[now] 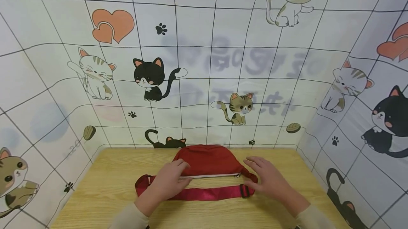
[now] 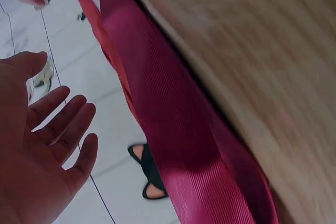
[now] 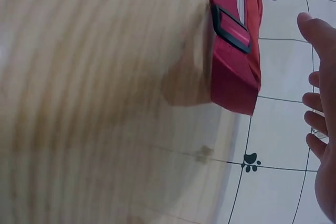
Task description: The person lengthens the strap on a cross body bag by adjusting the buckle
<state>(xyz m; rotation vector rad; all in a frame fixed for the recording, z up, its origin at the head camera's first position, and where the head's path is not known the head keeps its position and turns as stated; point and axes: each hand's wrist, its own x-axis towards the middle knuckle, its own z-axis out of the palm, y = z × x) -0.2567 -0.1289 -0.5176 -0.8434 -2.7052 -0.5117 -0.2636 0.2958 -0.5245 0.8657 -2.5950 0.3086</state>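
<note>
A red waist bag [image 1: 208, 160] lies on the table, a white zipper [image 1: 211, 176] along its near edge. Its shiny crimson strap [image 1: 207, 194] runs in front of it, with a black slider buckle [image 1: 244, 190] toward the right end. Over the bag's left end hovers my left hand [image 1: 169, 181], fingers relaxed; the left wrist view shows this hand [image 2: 47, 140] apart from the strap [image 2: 157, 93]. My right hand [image 1: 269, 177] is beside the bag's right end, fingers loosely extended. In the right wrist view it holds nothing, and the slider buckle [image 3: 231, 29] is nearby.
Beneath the bag is a light wooden tabletop [image 1: 111, 172]. A white gridded cloth [image 1: 197, 62] printed with cartoon cats and hearts rises behind the table and along both sides.
</note>
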